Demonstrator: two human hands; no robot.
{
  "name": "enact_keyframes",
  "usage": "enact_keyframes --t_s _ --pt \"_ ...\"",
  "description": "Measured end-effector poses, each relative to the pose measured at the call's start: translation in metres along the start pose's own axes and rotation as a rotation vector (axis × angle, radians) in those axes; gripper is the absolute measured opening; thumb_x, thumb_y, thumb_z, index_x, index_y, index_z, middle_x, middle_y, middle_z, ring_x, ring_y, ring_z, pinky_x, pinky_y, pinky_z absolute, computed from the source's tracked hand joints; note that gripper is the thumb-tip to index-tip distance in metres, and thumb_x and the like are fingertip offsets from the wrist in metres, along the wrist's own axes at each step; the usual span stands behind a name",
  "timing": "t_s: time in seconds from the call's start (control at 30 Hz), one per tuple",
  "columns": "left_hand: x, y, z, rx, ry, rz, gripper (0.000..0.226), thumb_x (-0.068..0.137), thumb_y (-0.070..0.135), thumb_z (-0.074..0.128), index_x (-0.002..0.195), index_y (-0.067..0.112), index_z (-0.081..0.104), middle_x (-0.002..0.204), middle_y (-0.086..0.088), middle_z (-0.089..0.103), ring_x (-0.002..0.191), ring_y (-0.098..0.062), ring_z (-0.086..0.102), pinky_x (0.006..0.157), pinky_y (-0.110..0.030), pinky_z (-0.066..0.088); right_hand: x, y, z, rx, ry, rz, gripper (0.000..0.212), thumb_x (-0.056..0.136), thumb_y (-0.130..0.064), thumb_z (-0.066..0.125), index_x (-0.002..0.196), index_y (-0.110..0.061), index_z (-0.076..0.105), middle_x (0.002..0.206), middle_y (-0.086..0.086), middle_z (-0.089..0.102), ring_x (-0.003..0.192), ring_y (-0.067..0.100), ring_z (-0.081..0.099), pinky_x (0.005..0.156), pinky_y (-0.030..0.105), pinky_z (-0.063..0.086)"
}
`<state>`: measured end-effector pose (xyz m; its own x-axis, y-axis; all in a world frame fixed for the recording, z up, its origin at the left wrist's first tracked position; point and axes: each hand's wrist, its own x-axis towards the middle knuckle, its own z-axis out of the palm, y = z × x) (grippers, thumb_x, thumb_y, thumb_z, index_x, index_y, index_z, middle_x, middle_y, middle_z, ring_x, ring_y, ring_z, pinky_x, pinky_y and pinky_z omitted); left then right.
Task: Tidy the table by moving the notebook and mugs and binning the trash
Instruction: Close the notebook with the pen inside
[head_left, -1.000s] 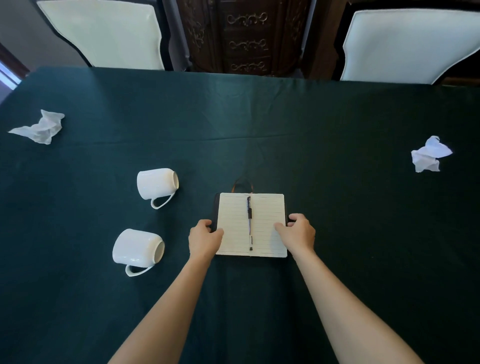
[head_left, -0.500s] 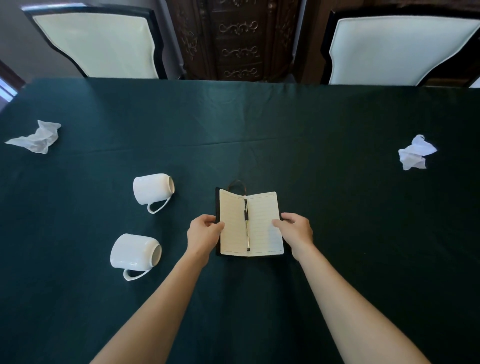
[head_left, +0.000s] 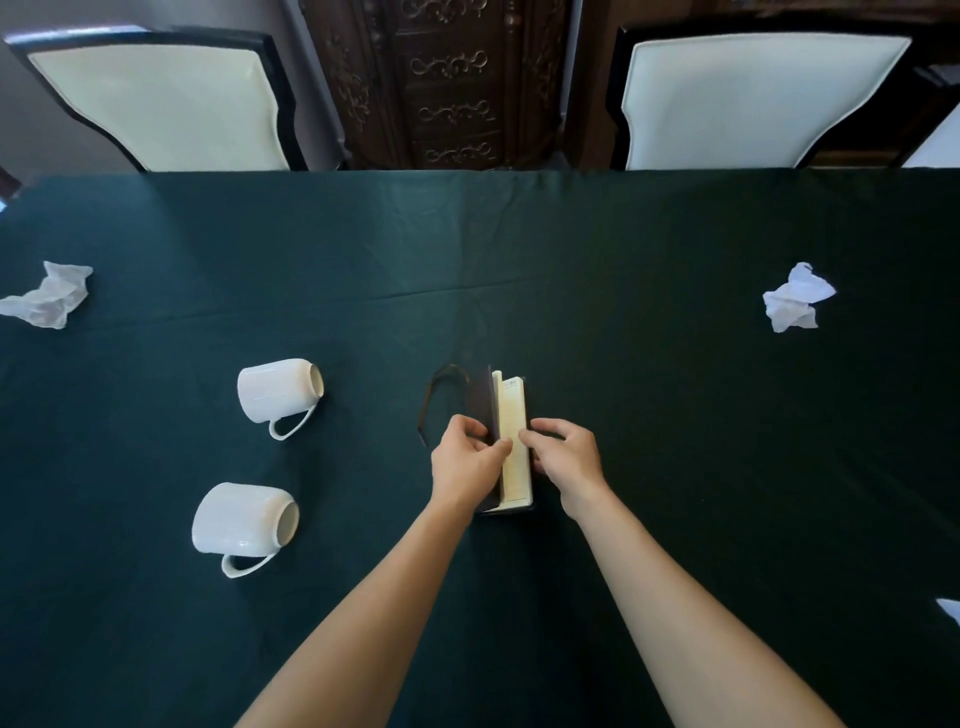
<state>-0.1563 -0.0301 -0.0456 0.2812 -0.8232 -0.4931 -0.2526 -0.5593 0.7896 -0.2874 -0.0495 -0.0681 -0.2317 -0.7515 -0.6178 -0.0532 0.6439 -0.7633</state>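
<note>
A dark-covered notebook (head_left: 511, 415) with lined cream pages stands nearly folded shut at the table's middle. My left hand (head_left: 467, 460) grips its left cover and my right hand (head_left: 563, 460) holds the right side. The pen seen earlier is hidden inside. Its elastic strap (head_left: 431, 402) loops out to the left. Two white mugs lie on their sides to the left: one farther away (head_left: 278, 389), one nearer to me (head_left: 241, 522). Crumpled white paper lies at the far left (head_left: 49, 296) and at the right (head_left: 795, 299).
A dark green cloth covers the table (head_left: 675, 467). Two cream-backed chairs (head_left: 161, 104) (head_left: 758, 101) stand at the far edge with a carved dark cabinet (head_left: 447, 83) between them. A white scrap (head_left: 950, 608) shows at the right edge.
The notebook lay open flat with the pen on its pages. Both hands have folded the covers together, so it is now almost shut around the pen.
</note>
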Motion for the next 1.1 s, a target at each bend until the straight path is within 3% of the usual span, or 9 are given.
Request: enact_keyframes --t_s 0.13,0.23,0.4,0.5,0.57,0.63,0.7,0.93,1.1 --pt "0.001 0.0 0.016 0.038 -0.006 -0.005 0.033 0.086 0.027 0.077 0.11 0.018 0.057 0.085 0.002 0.066 0.081 -0.013 0.064 0.069 -0.025 0.048 -0.001 0.0 -0.001 0.027 -0.014 0.005 0.024 0.083 -0.024 0.078 0.107 -0.027 0.075 0.099 -0.011 0.069 0.104 0.017 0.068 0.096 0.044 0.058" --pt "0.003 -0.002 0.023 0.083 -0.019 0.0 0.031 0.086 0.025 0.076 0.11 0.02 0.056 0.085 0.001 0.067 0.083 -0.013 0.064 0.068 -0.023 0.048 -0.001 0.001 -0.002 0.04 -0.018 0.016 0.018 0.08 -0.027 0.081 0.095 -0.031 0.073 0.099 -0.008 0.072 0.099 0.016 0.07 0.094 0.043 0.06" --pt "0.003 -0.006 0.023 0.094 -0.038 0.011 0.03 0.089 0.024 0.075 0.113 0.02 0.058 0.086 0.002 0.067 0.08 -0.008 0.063 0.067 -0.022 0.048 -0.001 -0.004 0.002 -0.029 -0.042 -0.003 0.053 0.067 -0.036 0.09 0.114 -0.017 0.075 0.103 -0.002 0.075 0.099 0.017 0.071 0.092 0.04 0.061" --pt "0.003 -0.011 0.019 0.088 -0.08 0.009 0.034 0.086 0.02 0.079 0.115 0.02 0.061 0.083 0.002 0.067 0.076 -0.009 0.063 0.067 -0.023 0.05 -0.001 -0.006 0.003 -0.085 -0.01 0.002 0.043 0.073 -0.026 0.087 0.112 -0.014 0.076 0.099 0.0 0.074 0.094 0.019 0.071 0.089 0.038 0.061" --pt "0.002 -0.015 0.015 0.075 -0.108 -0.001 0.034 0.084 0.02 0.081 0.114 0.023 0.065 0.083 0.002 0.066 0.078 -0.013 0.065 0.073 -0.032 0.058 -0.003 -0.004 0.003 -0.095 -0.006 0.023 0.032 0.078 -0.019 0.084 0.108 -0.013 0.077 0.094 0.001 0.075 0.09 0.019 0.07 0.089 0.04 0.061" --pt "0.0 -0.019 0.008 0.058 -0.118 -0.013 0.031 0.085 0.024 0.081 0.113 0.027 0.068 0.087 0.002 0.066 0.083 -0.017 0.067 0.08 -0.039 0.06 -0.006 -0.004 0.003 -0.085 -0.018 0.026 0.027 0.08 -0.015 0.082 0.107 -0.012 0.077 0.081 -0.007 0.069 0.085 0.017 0.067 0.088 0.039 0.061" --pt "-0.005 -0.022 -0.001 0.051 -0.111 -0.024 0.03 0.087 0.026 0.078 0.116 0.027 0.069 0.096 -0.001 0.067 0.09 -0.018 0.068 0.079 -0.037 0.059 -0.009 -0.004 0.003 -0.074 -0.018 0.01 0.027 0.081 -0.014 0.082 0.108 -0.012 0.077 0.074 -0.014 0.062 0.085 0.017 0.065 0.086 0.034 0.059" --pt "-0.021 -0.033 -0.038 0.052 -0.064 -0.124 0.036 0.095 0.032 0.069 0.129 0.021 0.065 0.117 -0.003 0.072 0.107 -0.022 0.069 0.091 -0.04 0.06 -0.034 -0.004 0.003 -0.073 -0.019 -0.049 0.023 0.08 -0.017 0.081 0.103 -0.015 0.08 0.082 -0.011 0.071 0.086 0.013 0.069 0.081 0.029 0.055" --pt "-0.032 -0.03 -0.065 -0.088 -0.109 -0.113 0.036 0.099 0.027 0.067 0.133 0.018 0.062 0.117 -0.004 0.073 0.109 -0.025 0.07 0.094 -0.045 0.06 -0.064 0.0 0.001 0.095 -0.063 -0.072 0.021 0.083 -0.01 0.079 0.104 -0.012 0.078 0.093 0.0 0.079 0.092 0.018 0.076 0.092 0.042 0.061"
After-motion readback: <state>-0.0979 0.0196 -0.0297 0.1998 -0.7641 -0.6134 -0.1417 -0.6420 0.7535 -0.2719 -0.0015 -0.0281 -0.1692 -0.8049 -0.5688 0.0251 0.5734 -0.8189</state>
